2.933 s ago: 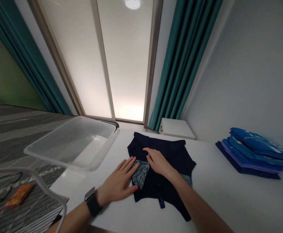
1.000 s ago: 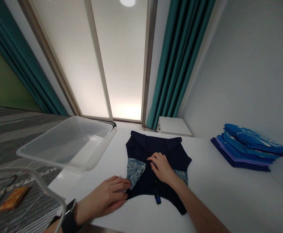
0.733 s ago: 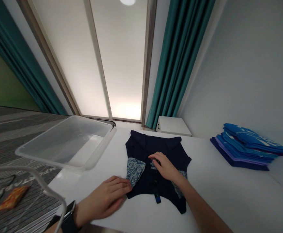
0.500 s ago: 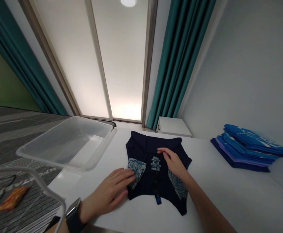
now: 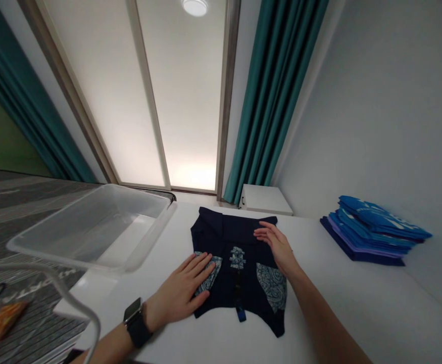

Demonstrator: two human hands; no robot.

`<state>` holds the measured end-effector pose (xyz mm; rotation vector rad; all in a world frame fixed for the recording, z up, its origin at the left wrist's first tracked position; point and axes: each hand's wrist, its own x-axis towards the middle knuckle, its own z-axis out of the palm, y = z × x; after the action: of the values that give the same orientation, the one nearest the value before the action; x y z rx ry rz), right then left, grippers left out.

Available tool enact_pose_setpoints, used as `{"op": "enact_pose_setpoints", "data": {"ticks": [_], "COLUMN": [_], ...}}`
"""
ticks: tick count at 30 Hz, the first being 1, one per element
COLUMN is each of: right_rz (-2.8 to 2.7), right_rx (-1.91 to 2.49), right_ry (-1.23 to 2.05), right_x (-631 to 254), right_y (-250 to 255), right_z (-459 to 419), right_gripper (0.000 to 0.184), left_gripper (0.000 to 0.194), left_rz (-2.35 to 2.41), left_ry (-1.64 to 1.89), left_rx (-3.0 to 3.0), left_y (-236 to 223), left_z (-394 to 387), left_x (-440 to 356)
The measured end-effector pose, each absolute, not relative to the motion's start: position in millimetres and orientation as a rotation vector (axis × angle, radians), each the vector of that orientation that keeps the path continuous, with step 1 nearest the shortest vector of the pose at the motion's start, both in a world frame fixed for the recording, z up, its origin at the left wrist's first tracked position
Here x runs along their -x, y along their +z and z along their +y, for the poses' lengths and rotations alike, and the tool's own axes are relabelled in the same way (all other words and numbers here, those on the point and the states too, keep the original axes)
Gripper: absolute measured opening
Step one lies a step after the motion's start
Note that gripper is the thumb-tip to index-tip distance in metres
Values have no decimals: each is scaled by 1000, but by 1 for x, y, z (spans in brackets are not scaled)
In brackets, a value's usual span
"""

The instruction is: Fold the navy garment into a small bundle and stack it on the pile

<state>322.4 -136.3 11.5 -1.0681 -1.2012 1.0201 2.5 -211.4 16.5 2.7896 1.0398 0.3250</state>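
Observation:
A navy apron [image 5: 239, 283] lies spread on the white table, its top edge folded over. It has blue-and-white patterned pockets [image 5: 272, 285], a patterned knot trim [image 5: 238, 257] in the middle and a short dark strap [image 5: 241, 313] at the near edge. My left hand [image 5: 188, 285], with a dark watch on its wrist, rests flat with fingers spread over the left pocket, partly hiding it. At the upper right of the apron is my right hand [image 5: 277, 247], fingers extended and slightly bent, nothing gripped; whether the fingertips touch the cloth I cannot tell.
A clear plastic bin [image 5: 130, 265] stands on the table's left side. At the right, by the wall, sits a stack of folded blue and purple cloth items [image 5: 372, 232]. A white cabinet [image 5: 266, 199] stands beyond the table. A grey cable [image 5: 69, 296] curves across the lower left.
My right hand has moved from beside the knot trim toward the apron's upper right corner. My left hand has slid slightly and lies flatter on the left pocket. The view has shifted slightly.

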Motion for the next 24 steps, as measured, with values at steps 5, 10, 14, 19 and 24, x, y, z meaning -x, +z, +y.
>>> {"op": "enact_pose_setpoints", "data": {"ticks": [5, 10, 14, 19, 24], "right_rz": [-1213, -1490, -1844, -2219, -2437], "right_rx": [1129, 1226, 1309, 1240, 1163], "right_ry": [962, 828, 560, 266, 198], "right_x": [-325, -311, -299, -281, -250], "right_y": [11, 2, 0, 9, 19], "right_z": [-134, -136, -146, -163, -185], "right_gripper": [34, 31, 30, 33, 44], "left_gripper": [50, 45, 42, 35, 25], "left_rz": [1145, 1218, 1301, 1398, 1477], "left_ry": [435, 491, 523, 657, 710], "left_rx": [-2760, -2800, -2740, -2571, -2555], "left_y": [19, 23, 19, 7, -1], "left_z": [-199, -162, -126, -95, -87], "left_x": [-1, -1, 2, 9, 12]}}
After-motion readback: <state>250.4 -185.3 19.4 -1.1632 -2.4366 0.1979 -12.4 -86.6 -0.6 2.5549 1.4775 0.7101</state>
